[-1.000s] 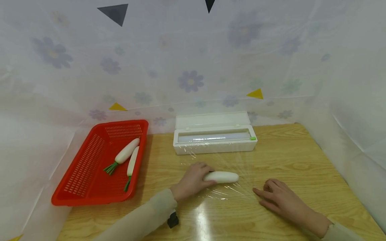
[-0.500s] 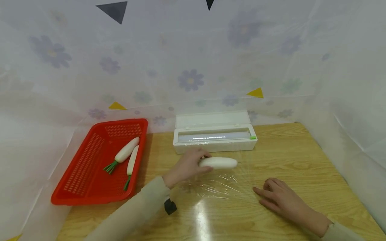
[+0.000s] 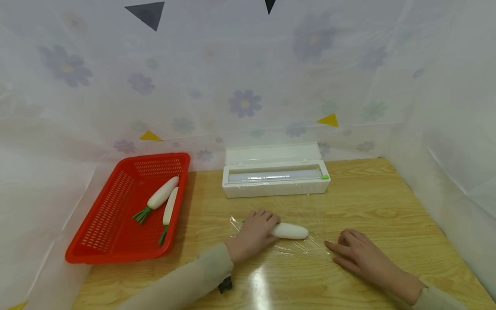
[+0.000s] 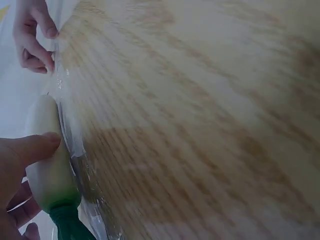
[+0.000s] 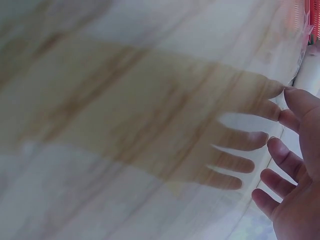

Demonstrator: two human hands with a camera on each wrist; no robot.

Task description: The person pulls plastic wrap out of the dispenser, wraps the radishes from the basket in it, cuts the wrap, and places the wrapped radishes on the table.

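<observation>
My left hand (image 3: 252, 232) grips a white radish (image 3: 292, 231) lying sideways on a sheet of clear plastic wrap (image 3: 283, 250). In the left wrist view its thumb lies along the radish, and the green stalk (image 4: 70, 222) points back past the hand. The wrap runs from under the radish and wrinkles around it. To the right, my right hand (image 3: 366, 260) rests on the table, its fingertips touching the wrap's near right corner. Its fingers are spread and loosely bent in the right wrist view, with a reflection on the glossy tabletop below them.
Behind the hands stands a white wrap dispenser box (image 3: 277, 188), lid up, a roll (image 3: 275, 175) inside and a green slider (image 3: 324, 177) at its right end. On the left sits a red basket (image 3: 112, 256) with two more radishes (image 3: 163, 193). Pale curtains surround the wooden table.
The left hand carried the radish away toward the box, then brought it back nearer me and lower on the wrap, now from more on top. The right hand has stayed in place.
</observation>
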